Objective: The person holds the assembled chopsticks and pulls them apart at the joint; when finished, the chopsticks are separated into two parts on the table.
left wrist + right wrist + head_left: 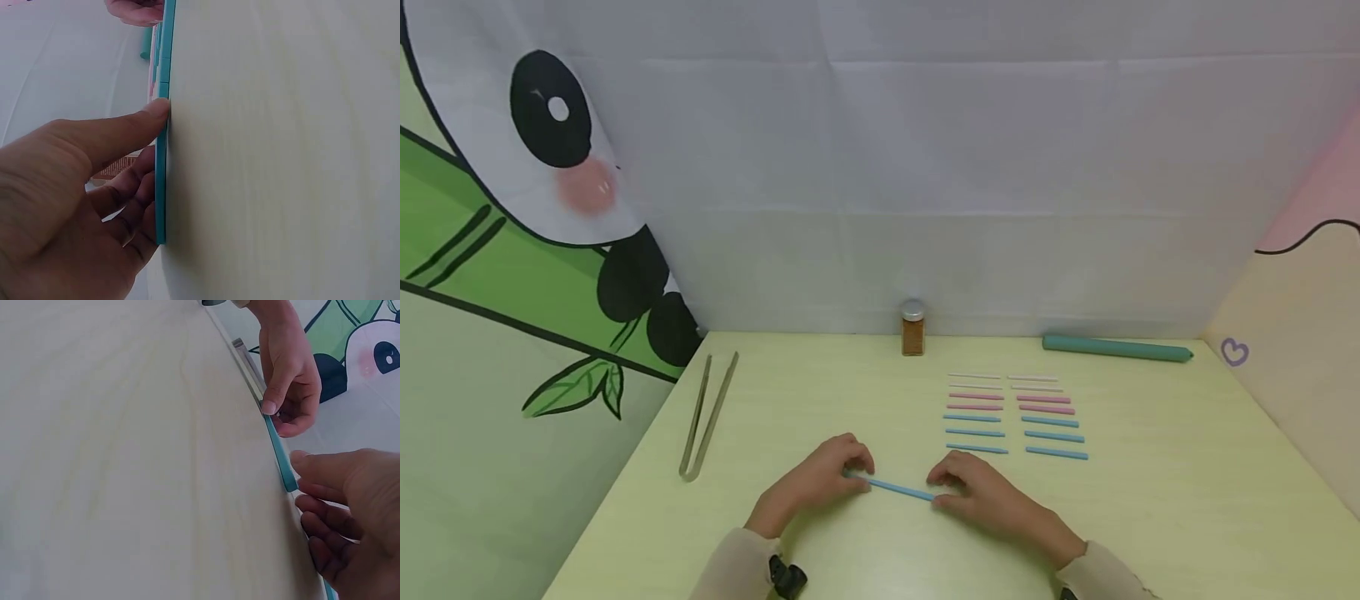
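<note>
A thin blue stick (901,489) lies slantwise between the two hands, low over the near part of the table. My left hand (835,472) pinches its left part, thumb on the near side and fingers curled behind. The left wrist view shows that thumb pressed against the stick (161,181), where faint seams cross it. On the other end, my right hand (981,493) has its thumb and index fingertip right at the tip. In the right wrist view the stick's rounded end (290,481) shows beside that thumb, the other fingers curled.
Two columns of short sticks, blue (1057,453), pink (1045,409) and pale (1033,379), lie beyond the right hand. Metal tongs (703,425) rest at the left. At the back stand a silver-lidded jar (913,333) and a lying green tube (1112,347), before a white cloth wall.
</note>
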The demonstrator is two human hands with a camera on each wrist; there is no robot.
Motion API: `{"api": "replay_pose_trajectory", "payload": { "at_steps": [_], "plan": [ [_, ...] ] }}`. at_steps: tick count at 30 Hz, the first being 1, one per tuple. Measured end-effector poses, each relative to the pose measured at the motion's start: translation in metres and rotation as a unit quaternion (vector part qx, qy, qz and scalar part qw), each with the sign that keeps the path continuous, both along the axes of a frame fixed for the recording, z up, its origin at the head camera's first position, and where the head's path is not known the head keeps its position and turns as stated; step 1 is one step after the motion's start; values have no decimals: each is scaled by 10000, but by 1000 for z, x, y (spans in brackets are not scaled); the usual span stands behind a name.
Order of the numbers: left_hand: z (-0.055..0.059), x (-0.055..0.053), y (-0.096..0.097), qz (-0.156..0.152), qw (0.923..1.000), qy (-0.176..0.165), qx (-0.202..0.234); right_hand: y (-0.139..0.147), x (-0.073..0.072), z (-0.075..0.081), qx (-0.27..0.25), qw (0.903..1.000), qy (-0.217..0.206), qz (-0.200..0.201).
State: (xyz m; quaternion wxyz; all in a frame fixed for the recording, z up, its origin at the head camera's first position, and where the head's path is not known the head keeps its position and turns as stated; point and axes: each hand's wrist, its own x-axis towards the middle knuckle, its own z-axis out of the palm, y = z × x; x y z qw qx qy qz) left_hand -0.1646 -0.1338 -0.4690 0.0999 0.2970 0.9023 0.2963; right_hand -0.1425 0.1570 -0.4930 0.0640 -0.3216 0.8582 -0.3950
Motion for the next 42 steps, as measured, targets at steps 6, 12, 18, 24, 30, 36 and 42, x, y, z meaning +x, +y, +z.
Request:
{"api": "replay_pose_trajectory", "payload": {
  "at_steps": [6,12,18,24,30,36,42],
  "plan": [
    [-2,0,3,-13,10000,-8,51,-2,2,0,268,9992,306,-39],
    [6,2,7,58,9999,-82,-3,-3,5,4,224,9991,301,-186],
    [17,4,12,-49,9992,-408,18,-3,6,10,-242,9991,-38,-334],
    [25,7,26,-329,9994,42,104,-6,3,13,-412,9984,218,-333],
    [28,7,42,-387,9980,391,315,-7,0,18,-528,9972,372,-364],
    [29,7,54,-327,9969,613,367,-8,-1,24,-540,9965,511,-387],
    [29,6,57,-265,9963,759,292,-7,-1,27,-364,9963,616,-482]
  ]
}}
